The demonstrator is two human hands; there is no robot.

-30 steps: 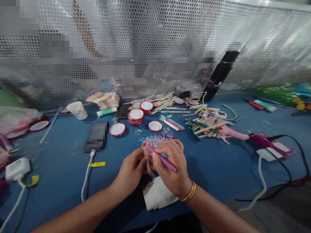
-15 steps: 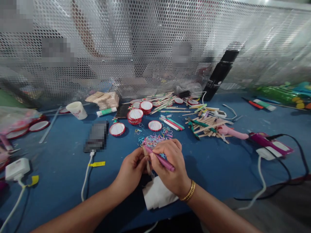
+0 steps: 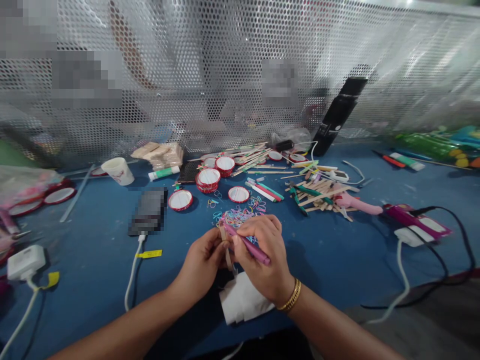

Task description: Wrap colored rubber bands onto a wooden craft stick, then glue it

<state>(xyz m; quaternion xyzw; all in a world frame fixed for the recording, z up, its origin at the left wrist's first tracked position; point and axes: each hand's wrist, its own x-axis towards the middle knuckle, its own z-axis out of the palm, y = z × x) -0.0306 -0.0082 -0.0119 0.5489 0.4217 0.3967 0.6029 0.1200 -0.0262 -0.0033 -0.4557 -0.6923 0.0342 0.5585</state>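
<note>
My left hand (image 3: pixel 202 262) is closed round a plain wooden craft stick (image 3: pixel 227 252) that stands nearly upright between my hands. My right hand (image 3: pixel 264 255) grips a pink stick (image 3: pixel 249 246), which lies slanted across the wooden one. Both hands meet low in the middle of the view, just in front of a heap of small coloured rubber bands (image 3: pixel 238 216). A white folded paper (image 3: pixel 242 300) lies under my wrists on the blue table (image 3: pixel 93 250). A gold bracelet is on my right wrist.
Red-rimmed round lids (image 3: pixel 209 179) and loose sticks (image 3: pixel 322 192) lie behind the bands. A phone (image 3: pixel 149 210) on a cable, a white cup (image 3: pixel 119 170), a glue stick (image 3: pixel 165 172) and chargers (image 3: pixel 25 261) sit left. A black bottle (image 3: pixel 339 112) leans on the perforated screen (image 3: pixel 225 60).
</note>
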